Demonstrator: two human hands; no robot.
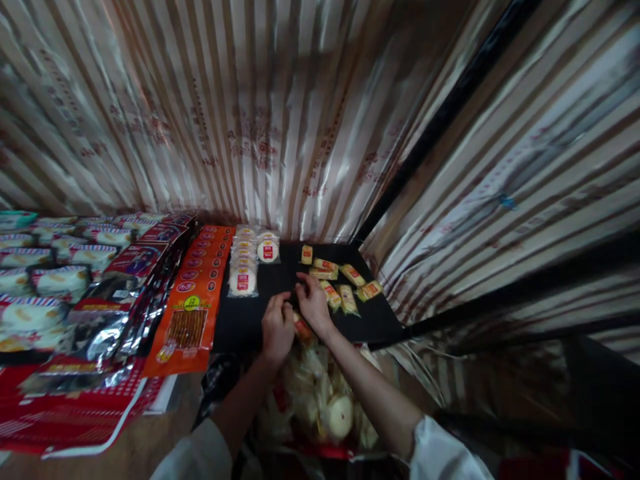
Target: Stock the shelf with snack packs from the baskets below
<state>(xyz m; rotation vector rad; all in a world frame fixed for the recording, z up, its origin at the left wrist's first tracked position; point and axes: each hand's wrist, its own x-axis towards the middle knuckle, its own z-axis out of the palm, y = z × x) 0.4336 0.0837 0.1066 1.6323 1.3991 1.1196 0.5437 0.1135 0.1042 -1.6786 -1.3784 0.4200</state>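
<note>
My left hand (pixel 278 328) and my right hand (pixel 313 301) meet over a black surface (pixel 245 320), fingers pinched together on a small yellow and red snack packet (pixel 301 328). Just right of them lie several similar small yellow packets (pixel 340 280), scattered. Behind my left hand stands a row of round white cakes in clear wrappers (pixel 244 265). Below my wrists sits an open bag full of wrapped snacks (pixel 320 400). What exactly the fingers grip is partly hidden.
Long orange snack packs (pixel 193 300) lie left of the black surface, then dark foil packs (pixel 125 293) and white packs with striped edges (pixel 45 280). Red packaging (pixel 70 413) lies at the near left. Striped shiny sheeting (pixel 280 120) forms the backdrop and right side.
</note>
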